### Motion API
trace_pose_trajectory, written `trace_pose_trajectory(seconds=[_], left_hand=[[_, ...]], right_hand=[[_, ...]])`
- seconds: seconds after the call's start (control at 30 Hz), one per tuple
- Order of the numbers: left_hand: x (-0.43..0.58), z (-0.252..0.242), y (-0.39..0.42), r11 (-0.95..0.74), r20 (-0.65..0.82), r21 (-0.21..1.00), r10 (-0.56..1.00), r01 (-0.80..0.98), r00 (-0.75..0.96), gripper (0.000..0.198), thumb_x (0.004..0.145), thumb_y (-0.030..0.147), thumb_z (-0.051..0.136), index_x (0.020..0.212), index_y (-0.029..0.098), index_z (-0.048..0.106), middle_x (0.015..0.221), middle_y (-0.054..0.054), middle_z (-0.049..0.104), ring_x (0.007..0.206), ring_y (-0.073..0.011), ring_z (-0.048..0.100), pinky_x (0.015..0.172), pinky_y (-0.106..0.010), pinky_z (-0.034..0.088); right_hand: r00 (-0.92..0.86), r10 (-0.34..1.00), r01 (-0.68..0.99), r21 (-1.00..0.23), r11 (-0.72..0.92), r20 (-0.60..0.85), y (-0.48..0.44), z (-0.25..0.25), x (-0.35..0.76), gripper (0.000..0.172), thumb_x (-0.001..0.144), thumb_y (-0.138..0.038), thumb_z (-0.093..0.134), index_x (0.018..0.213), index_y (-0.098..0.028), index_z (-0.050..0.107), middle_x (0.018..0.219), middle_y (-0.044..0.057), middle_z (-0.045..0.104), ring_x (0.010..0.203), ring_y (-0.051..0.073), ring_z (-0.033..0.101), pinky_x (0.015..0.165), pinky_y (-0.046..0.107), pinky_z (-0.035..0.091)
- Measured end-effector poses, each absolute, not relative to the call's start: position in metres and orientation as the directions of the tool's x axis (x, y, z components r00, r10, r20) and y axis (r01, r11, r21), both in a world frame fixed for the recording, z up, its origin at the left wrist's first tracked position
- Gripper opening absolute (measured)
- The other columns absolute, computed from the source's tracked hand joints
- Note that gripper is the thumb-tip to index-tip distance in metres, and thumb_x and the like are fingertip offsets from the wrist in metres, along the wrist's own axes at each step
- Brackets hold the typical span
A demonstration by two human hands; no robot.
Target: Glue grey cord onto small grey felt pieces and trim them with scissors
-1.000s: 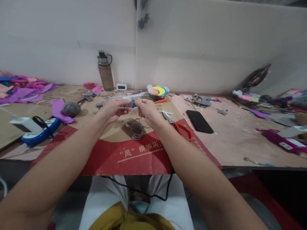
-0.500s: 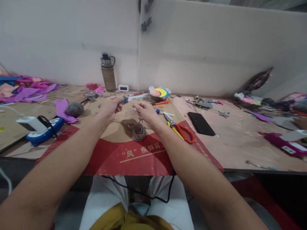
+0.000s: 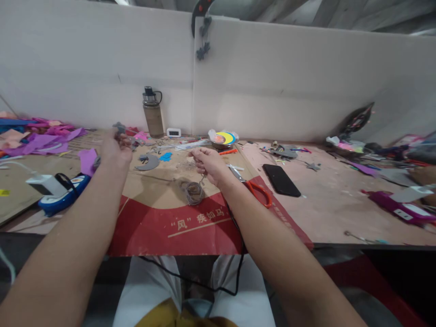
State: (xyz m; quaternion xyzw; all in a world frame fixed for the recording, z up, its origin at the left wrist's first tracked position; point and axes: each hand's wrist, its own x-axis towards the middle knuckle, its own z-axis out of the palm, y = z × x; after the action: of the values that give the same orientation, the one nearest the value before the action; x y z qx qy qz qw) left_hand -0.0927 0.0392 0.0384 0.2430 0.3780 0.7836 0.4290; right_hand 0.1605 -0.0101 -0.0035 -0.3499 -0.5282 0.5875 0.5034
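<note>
My left hand [image 3: 117, 147] is lifted over the left part of the cardboard, smeared by motion, its fingers curled. A small grey star [image 3: 119, 127] shows at its fingertips and seems held. My right hand [image 3: 208, 164] is closed in a pinch on a thin grey cord, above the middle of the board. Below it lies a loose coil of grey cord [image 3: 195, 194], with one strand running left. Between the hands, a grey crescent [image 3: 150, 162] and a bright blue cut-out [image 3: 165, 156] rest on the cardboard [image 3: 153, 193].
Red-handled scissors [image 3: 260, 193] and a black phone [image 3: 281, 180] lie to the right. A bottle [image 3: 153, 113], a small white clock [image 3: 173, 132] and a bowl [image 3: 223, 144] stand along the wall. On the left are a blue power strip [image 3: 59, 200] and purple scraps [image 3: 51, 143].
My left hand has swung left, away from the right hand, carrying the grey star. The crescent and blue cut-out are now uncovered. My right hand stays pinched in nearly the same place.
</note>
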Motion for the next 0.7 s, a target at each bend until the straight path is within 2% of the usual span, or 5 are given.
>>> trace_pose_trajectory(seconds=[0.23, 0.43, 0.57, 0.63, 0.7], left_hand=[[-0.085, 0.042, 0.03, -0.369, -0.064, 0.653, 0.843, -0.661, -0.534, 0.032, 0.09, 0.009, 0.045, 0.061, 0.019, 0.038, 0.044, 0.01, 0.046, 0.05, -0.0008, 0.04, 0.049, -0.016, 0.032], [-0.09, 0.041, 0.03, -0.362, -0.048, 0.667, 0.851, -0.651, -0.522, 0.031, 0.091, 0.009, 0.043, 0.062, 0.021, 0.039, 0.043, 0.01, 0.045, 0.049, -0.0028, 0.039, 0.047, -0.017, 0.03], [-0.1, 0.04, 0.033, -0.376, -0.003, 0.759, 0.814, -0.531, -0.58, 0.031, 0.091, 0.011, 0.039, 0.062, 0.021, 0.037, 0.042, 0.009, 0.042, 0.047, -0.0042, 0.037, 0.048, -0.017, 0.031], [-0.101, 0.039, 0.035, -0.367, 0.017, 0.795, 0.809, -0.483, -0.588, 0.03, 0.09, 0.012, 0.042, 0.061, 0.021, 0.037, 0.042, 0.008, 0.041, 0.047, -0.005, 0.037, 0.047, -0.018, 0.031], [-0.1, 0.038, 0.038, -0.349, 0.015, 0.802, 0.822, -0.484, -0.569, 0.03, 0.089, 0.012, 0.043, 0.061, 0.021, 0.038, 0.043, 0.008, 0.042, 0.047, -0.0047, 0.038, 0.046, -0.018, 0.031]], right_hand=[[-0.389, 0.896, -0.326, -0.942, 0.085, 0.215, -0.014, 0.016, 0.185, 0.03, 0.081, -0.048, 0.065, 0.077, -0.019, 0.059, 0.061, -0.007, 0.031, 0.051, 0.006, 0.021, 0.042, 0.02, 0.017], [-0.244, 0.916, -0.278, -0.928, 0.249, 0.319, -0.027, 0.037, 0.207, 0.029, 0.083, -0.051, 0.06, 0.084, -0.022, 0.061, 0.065, -0.005, 0.038, 0.052, 0.007, 0.027, 0.042, 0.021, 0.019], [-0.141, 0.941, -0.181, -0.943, 0.281, 0.307, -0.03, 0.041, 0.216, 0.035, 0.086, -0.057, 0.053, 0.09, -0.024, 0.063, 0.066, -0.003, 0.044, 0.054, 0.009, 0.035, 0.043, 0.021, 0.022], [-0.194, 0.926, -0.198, -0.937, 0.287, 0.325, -0.034, 0.04, 0.214, 0.035, 0.085, -0.058, 0.055, 0.087, -0.024, 0.063, 0.066, -0.003, 0.047, 0.053, 0.009, 0.037, 0.043, 0.021, 0.024], [-0.403, 0.848, -0.2, -0.937, 0.285, 0.344, -0.04, 0.038, 0.208, 0.034, 0.079, -0.056, 0.062, 0.079, -0.022, 0.064, 0.066, -0.002, 0.053, 0.054, 0.009, 0.042, 0.045, 0.021, 0.03]])
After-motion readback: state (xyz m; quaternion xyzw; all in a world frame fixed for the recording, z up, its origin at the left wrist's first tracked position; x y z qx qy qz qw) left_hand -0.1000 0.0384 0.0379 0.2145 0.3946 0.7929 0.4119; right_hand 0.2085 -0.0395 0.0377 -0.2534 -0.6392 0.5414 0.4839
